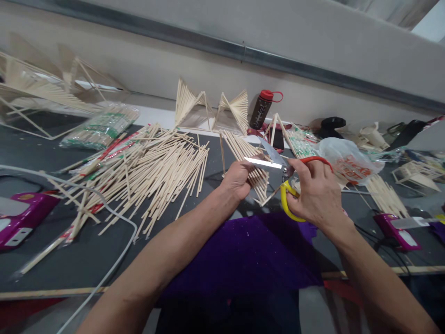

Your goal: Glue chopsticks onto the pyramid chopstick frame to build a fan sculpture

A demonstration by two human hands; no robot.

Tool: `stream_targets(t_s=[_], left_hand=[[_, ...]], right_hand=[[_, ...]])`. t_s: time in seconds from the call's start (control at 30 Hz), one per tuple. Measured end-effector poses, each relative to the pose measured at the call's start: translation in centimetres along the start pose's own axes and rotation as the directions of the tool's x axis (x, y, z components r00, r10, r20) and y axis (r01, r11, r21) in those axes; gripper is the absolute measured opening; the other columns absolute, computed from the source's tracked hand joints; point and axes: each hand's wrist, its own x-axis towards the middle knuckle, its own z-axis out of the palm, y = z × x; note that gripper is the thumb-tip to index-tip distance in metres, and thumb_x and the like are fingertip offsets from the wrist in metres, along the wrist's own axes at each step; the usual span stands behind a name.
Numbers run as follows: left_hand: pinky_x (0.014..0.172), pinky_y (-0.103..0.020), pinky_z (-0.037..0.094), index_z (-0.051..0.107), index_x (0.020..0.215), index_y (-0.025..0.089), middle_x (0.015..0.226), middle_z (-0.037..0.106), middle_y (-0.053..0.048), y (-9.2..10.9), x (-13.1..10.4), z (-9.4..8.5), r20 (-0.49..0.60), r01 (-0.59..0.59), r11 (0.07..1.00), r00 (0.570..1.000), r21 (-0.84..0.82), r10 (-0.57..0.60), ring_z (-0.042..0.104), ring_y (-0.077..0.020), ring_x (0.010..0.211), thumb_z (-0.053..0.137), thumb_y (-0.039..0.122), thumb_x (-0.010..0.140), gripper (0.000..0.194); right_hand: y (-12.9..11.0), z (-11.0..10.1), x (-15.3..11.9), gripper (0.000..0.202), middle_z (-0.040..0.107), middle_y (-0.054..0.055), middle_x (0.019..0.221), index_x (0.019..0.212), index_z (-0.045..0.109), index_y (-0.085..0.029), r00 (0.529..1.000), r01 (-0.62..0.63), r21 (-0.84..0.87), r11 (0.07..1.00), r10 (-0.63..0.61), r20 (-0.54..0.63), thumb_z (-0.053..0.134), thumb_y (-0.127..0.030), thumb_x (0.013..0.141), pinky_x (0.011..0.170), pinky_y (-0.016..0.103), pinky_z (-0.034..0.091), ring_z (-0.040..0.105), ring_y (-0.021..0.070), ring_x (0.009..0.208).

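Note:
In the middle of the head view, my right hand (318,195) is closed around the red and yellow handles of a pair of scissors (266,163). The blades stand apart and point left, over my left hand (239,180). That hand is closed at the edge of a twisted structure of wooden sticks (259,178); its fingertips are partly hidden, and it appears to grip the sticks. A large heap of loose wooden sticks (167,171) lies to the left of my left hand. Purple cloth (239,260) spreads under my forearms.
Finished-looking stick models (191,104) stand along the wall beside a dark bottle with a red cap (261,110). A bagged stick bundle (100,125) lies back left. Purple glue-gun-like tools (28,215) sit at both sides. A white cable (118,215) crosses the left; a plastic bag (349,160) lies right.

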Motion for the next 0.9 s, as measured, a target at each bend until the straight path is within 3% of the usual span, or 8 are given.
stream_targets(t_s=[0.4,0.57,0.73,0.9], left_hand=[[0.053,-0.022,0.048,0.069,0.070,0.012,0.057,0.066,-0.002,-0.29,0.41,-0.47,0.041,0.005,1.000,0.999,0.007,-0.006,0.060,-0.0124,0.051,0.063,0.002,0.066,0.012],[0.056,-0.024,0.048,0.068,0.069,0.012,0.060,0.067,-0.003,-0.49,0.59,-0.75,-0.012,0.009,1.000,1.000,0.011,-0.009,0.059,-0.0126,0.052,0.060,0.001,0.066,0.014],[0.053,-0.022,0.046,0.067,0.068,0.011,0.058,0.065,-0.003,-0.35,0.43,-0.67,-0.015,-0.002,1.000,1.000,0.023,0.002,0.058,-0.0114,0.050,0.059,0.003,0.070,0.011],[0.054,-0.022,0.046,0.069,0.073,0.012,0.059,0.066,-0.003,-0.02,0.04,-0.41,-0.013,-0.040,0.997,0.999,0.061,0.041,0.059,-0.0109,0.052,0.057,0.004,0.072,0.014]], right_hand=[[-0.15,-0.09,-0.05,0.064,0.051,0.011,0.094,0.137,0.044,-0.018,0.999,0.014,-0.035,0.999,-0.012,0.033,0.055,-0.038,0.077,0.071,0.037,0.039,0.049,0.0269,0.084],[-0.32,-0.05,-0.12,0.063,0.052,0.010,0.089,0.137,0.043,-0.018,0.999,-0.001,-0.042,0.999,0.003,0.043,0.054,-0.037,0.078,0.066,0.034,0.039,0.050,0.0248,0.079],[-0.11,-0.01,0.18,0.064,0.051,0.010,0.090,0.137,0.042,-0.017,0.999,0.010,-0.050,0.999,-0.007,0.047,0.055,-0.033,0.076,0.067,0.034,0.038,0.049,0.0252,0.081],[-0.10,0.25,0.20,0.067,0.049,0.011,0.094,0.138,0.041,-0.016,1.000,0.009,-0.058,0.998,-0.008,0.013,0.055,-0.038,0.077,0.071,0.037,0.039,0.048,0.0266,0.084]])
